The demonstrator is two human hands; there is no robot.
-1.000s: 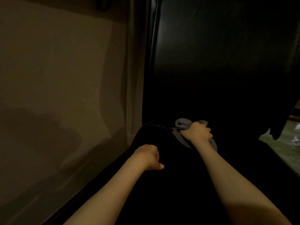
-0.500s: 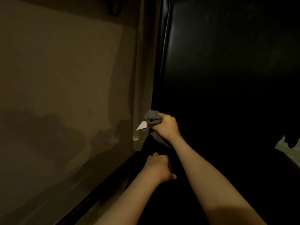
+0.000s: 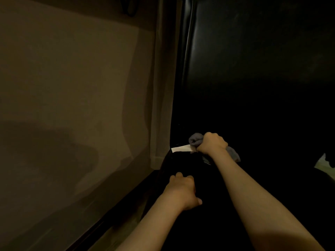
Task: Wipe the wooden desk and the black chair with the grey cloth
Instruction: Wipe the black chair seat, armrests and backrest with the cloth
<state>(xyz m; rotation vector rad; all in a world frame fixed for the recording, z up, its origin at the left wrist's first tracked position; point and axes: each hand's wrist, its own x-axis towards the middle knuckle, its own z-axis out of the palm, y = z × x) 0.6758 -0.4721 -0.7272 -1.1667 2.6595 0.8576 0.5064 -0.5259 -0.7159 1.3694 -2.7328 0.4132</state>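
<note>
- Now my right grip (image 3: 212, 143) is clamped on the grey cloth (image 3: 195, 140); bunched ends stick out on either side of the fist
- cloth sits near the back-left corner of the black chair (image 3: 235, 69) seat, where seat meets backrest
- white tag (image 3: 181, 148) just left of the cloth, at that corner
- left grip (image 3: 183, 192) curled together, resting near the seat's left edge; beige wall (image 3: 72, 87) alongside

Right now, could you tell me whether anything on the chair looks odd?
A white strip pokes out at the left edge of the chair, beside the cloth the right hand grips; label or tear, I cannot tell.
</note>
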